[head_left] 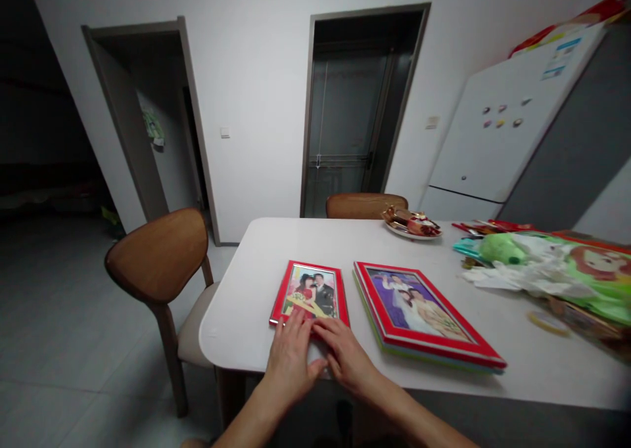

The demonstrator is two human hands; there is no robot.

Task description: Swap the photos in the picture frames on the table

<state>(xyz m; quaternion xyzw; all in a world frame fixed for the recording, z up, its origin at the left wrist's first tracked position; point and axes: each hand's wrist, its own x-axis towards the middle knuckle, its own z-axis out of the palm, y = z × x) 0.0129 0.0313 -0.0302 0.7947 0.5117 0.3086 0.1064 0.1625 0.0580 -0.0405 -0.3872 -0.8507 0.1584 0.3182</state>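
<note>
A small red-bordered picture frame (340, 289) lies flat on the white table, with a photo of a couple in it. My left hand (290, 356) rests its outstretched fingers on the frame's near edge, the thumb pointing right. Beside it, my right hand (348, 356) touches the near right part of the same frame with slightly bent fingers; its thumb sits close to the left one. To the right lies a larger red picture frame (419, 303) with a wedding photo, on top of a stack with a green edge below.
On the white table (236, 284), a plate of wrapped items (411, 224) stands at the back. Green and white plastic packaging (522, 257) and a yellowish tape ring (548, 324) lie at the right. Wooden chairs (162, 257) stand left and behind; a fridge (497, 119) is back right.
</note>
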